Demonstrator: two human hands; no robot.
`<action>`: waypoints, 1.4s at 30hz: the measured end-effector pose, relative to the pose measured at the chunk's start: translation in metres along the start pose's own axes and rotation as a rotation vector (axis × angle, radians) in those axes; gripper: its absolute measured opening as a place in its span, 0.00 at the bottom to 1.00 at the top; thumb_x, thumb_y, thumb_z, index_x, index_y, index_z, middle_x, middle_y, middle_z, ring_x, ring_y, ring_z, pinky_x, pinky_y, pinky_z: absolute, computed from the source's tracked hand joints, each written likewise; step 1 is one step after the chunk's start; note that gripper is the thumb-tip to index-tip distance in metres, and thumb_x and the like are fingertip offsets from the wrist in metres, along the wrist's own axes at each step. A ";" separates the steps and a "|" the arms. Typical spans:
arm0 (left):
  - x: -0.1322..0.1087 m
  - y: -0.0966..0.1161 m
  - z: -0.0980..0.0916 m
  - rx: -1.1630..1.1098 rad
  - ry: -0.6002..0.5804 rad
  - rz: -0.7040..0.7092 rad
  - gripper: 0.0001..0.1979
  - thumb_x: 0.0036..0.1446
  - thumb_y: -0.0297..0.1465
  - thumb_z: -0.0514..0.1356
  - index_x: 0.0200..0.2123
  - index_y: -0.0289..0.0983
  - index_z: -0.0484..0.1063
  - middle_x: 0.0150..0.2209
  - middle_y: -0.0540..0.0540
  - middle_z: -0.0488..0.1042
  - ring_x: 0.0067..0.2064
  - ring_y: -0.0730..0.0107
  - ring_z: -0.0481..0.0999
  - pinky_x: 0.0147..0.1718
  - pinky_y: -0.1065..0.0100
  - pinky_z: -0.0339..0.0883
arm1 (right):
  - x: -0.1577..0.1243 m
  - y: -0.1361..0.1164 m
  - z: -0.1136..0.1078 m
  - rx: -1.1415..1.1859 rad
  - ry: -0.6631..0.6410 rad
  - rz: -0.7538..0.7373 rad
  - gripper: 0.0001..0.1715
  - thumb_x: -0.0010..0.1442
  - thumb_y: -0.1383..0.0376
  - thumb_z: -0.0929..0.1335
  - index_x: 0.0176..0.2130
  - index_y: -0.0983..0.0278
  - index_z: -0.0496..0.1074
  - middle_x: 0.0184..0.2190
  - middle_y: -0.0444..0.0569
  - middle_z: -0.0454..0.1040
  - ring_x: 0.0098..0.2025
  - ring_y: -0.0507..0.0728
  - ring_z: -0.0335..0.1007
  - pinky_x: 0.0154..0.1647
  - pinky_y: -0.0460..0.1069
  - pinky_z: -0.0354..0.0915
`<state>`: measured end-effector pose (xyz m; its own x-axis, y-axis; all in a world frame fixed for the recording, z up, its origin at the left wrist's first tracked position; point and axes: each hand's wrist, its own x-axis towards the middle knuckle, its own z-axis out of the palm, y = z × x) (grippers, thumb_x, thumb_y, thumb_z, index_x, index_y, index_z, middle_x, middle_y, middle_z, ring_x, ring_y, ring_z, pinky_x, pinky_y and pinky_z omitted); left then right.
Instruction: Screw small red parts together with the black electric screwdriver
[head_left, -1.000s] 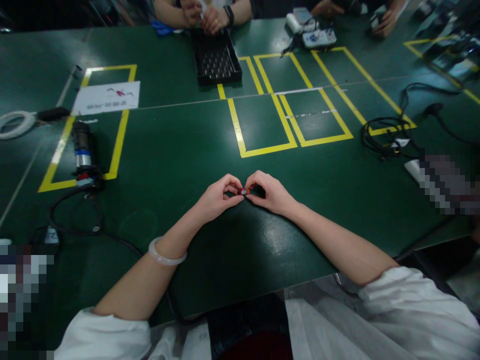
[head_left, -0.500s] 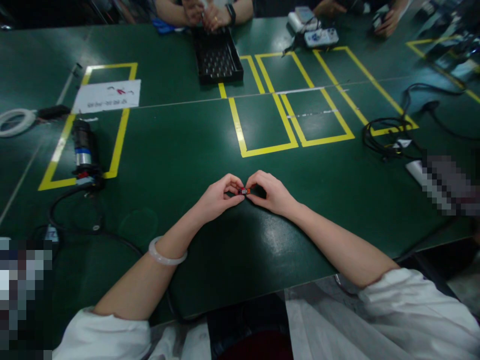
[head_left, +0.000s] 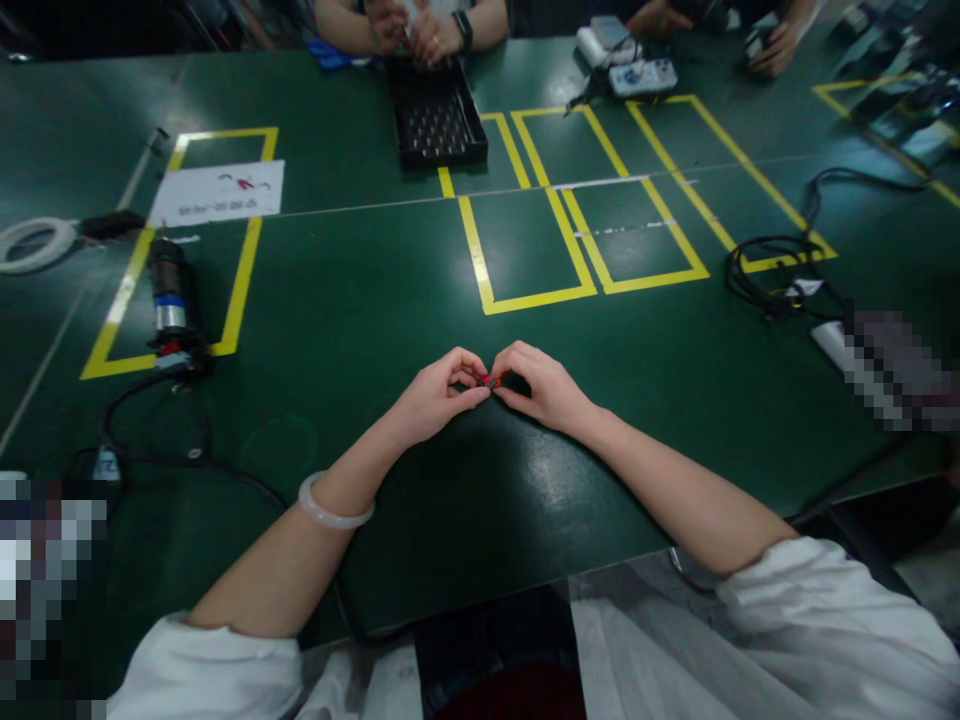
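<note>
Red-tipped small part [head_left: 490,381] sits at the middle of my frame, pinched between both hands just above the green table [head_left: 360,300]. Working down in size from that table, I see yellow tape rectangles [head_left: 525,297] across its upper middle and right. A black compartment tray [head_left: 435,115] lies at top centre, in front of another person's hands [head_left: 416,30]. A white printed sheet [head_left: 219,192] lies upper left, and just below it a black cylinder [head_left: 169,300] with a blue band rests inside a taped box. A coil of black cable [head_left: 765,270] rests at the right. The left hand [head_left: 435,398] comes in from lower left with a pale bangle [head_left: 330,512] on its wrist, and the right hand [head_left: 541,385] comes in from lower right. Both are closed on the part, thumb and forefinger tips meeting on it from either side. Its long axis seems to run left to right between the fingertips, though it is too small for me to be sure. Neither hand is nearer; each grips one end.
</note>
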<state>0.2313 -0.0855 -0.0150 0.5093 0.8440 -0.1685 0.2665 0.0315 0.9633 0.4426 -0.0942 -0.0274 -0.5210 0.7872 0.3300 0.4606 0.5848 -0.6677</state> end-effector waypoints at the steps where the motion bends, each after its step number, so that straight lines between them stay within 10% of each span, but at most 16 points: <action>1: 0.000 0.000 0.000 0.001 -0.002 0.002 0.15 0.55 0.34 0.65 0.42 0.35 0.67 0.39 0.45 0.73 0.38 0.70 0.74 0.36 0.68 0.69 | 0.000 0.000 0.000 -0.011 -0.005 -0.004 0.05 0.62 0.71 0.67 0.39 0.61 0.67 0.40 0.50 0.72 0.44 0.58 0.69 0.46 0.52 0.65; 42: 0.001 -0.003 0.002 -0.054 0.006 -0.008 0.18 0.56 0.35 0.64 0.47 0.35 0.67 0.43 0.43 0.72 0.39 0.69 0.75 0.33 0.69 0.74 | 0.001 0.010 0.001 0.289 0.091 0.137 0.08 0.58 0.69 0.70 0.40 0.63 0.70 0.35 0.46 0.74 0.36 0.53 0.72 0.40 0.49 0.68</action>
<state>0.2328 -0.0862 -0.0181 0.5026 0.8467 -0.1747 0.2260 0.0664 0.9719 0.4455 -0.0881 -0.0343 -0.3961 0.8764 0.2740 0.2919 0.4031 -0.8674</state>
